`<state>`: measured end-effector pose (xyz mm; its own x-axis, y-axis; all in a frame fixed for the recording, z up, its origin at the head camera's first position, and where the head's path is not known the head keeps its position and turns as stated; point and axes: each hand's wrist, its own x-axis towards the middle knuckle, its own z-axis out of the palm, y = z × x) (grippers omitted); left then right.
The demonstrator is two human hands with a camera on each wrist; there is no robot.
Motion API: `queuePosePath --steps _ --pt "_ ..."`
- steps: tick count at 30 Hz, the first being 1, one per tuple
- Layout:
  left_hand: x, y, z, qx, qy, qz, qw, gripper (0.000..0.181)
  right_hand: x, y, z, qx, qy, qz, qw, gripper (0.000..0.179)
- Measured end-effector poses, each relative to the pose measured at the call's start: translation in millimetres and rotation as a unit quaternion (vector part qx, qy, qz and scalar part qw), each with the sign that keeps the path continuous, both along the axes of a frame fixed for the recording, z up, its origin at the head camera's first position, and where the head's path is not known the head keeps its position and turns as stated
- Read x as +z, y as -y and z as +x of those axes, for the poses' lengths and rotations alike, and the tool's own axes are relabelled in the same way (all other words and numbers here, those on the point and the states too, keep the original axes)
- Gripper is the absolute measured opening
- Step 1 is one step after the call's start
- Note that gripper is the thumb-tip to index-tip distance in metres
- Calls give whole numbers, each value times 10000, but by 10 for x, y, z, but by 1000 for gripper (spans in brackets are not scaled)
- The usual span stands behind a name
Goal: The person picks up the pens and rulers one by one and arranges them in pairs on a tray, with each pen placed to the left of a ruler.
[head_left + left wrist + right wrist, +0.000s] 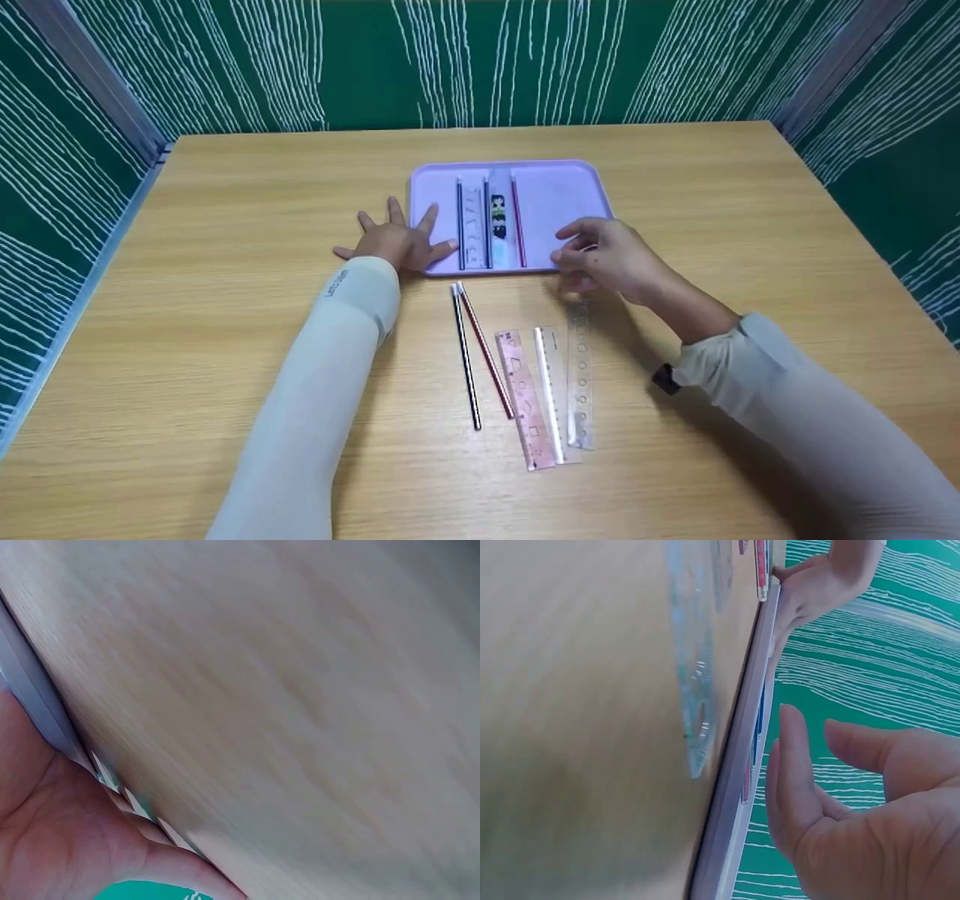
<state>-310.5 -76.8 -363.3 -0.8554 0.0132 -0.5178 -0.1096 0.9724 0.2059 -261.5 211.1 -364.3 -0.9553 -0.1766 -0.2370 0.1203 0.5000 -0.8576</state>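
Note:
My left hand [397, 244] rests with fingers spread over the left edge of a purple tray [570, 187], thumb inside its front left corner. My right hand [607, 259] hovers by the tray's front right corner, fingers loosely bent; the right wrist view shows a gap between thumb and fingers. Side by side in the tray lie a dark pencil [460, 225], a clear ruler [473, 232], another dark pencil [488, 225], a clear ruler with cartoon figures [499, 217] and a red pencil [519, 225].
In front of the tray lie a dark pencil [466, 367], a red pencil [487, 356], a pink ruler [526, 405], a clear ruler [553, 397] and a clear ruler with round holes [581, 382]. Green white-streaked panels [360, 67] stand behind the wooden table [225, 300].

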Motion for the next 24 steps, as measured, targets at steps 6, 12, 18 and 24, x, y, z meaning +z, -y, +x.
queuePosePath --steps 6,12,18,24 --pt "30 -10 18 23 -24 33 10000 79 -45 -103 127 142 177 -163 9996 46" --pt "22 0 5 54 5 23 10000 79 -108 -192 219 281 143 -391 9987 48" --pt "18 1 15 42 8 -6 10000 80 -169 -277 289 437 119 -500 9977 54" --pt "24 0 19 52 -38 9 10000 80 -192 -313 340 441 163 -488 9977 57"
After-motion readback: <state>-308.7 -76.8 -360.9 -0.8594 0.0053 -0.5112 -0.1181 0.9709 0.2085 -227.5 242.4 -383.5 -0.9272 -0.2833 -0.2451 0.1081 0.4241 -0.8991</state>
